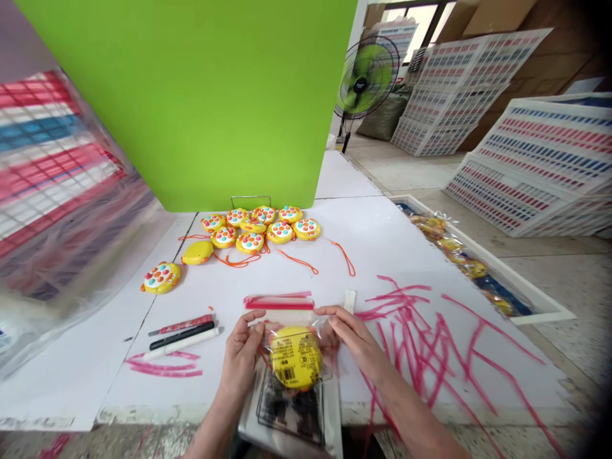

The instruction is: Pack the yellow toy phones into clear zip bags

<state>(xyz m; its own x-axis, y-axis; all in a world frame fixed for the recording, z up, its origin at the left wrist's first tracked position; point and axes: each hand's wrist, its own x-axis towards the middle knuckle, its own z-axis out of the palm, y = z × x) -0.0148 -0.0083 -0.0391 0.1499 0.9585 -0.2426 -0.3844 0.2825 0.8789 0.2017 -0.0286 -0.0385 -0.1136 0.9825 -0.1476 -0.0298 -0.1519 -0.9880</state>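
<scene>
Between my two hands is a clear plastic bag [329, 376] with a yellow round toy [296, 357] in it, its printed back with a barcode facing up. My left hand [243, 349] pinches the bag's left upper corner between thumb and fingers. My right hand [351, 338] grips the right upper corner, its index finger stretched along the top edge. Dark print shows on the plastic below the toy. Just beyond the bag lies a red and white strip [280, 303]. Farther back sit several yellow animal-shaped toys [250, 242] with coloured dots and orange cord loops.
Loose pink strips [415, 344] litter the white table [344, 248] on the right. A black pen [182, 335], a white pen and a red cutter lie left. A green board [215, 102] stands behind. Right of the table are a crate of bagged toys [549, 317] and stacked crates [540, 159].
</scene>
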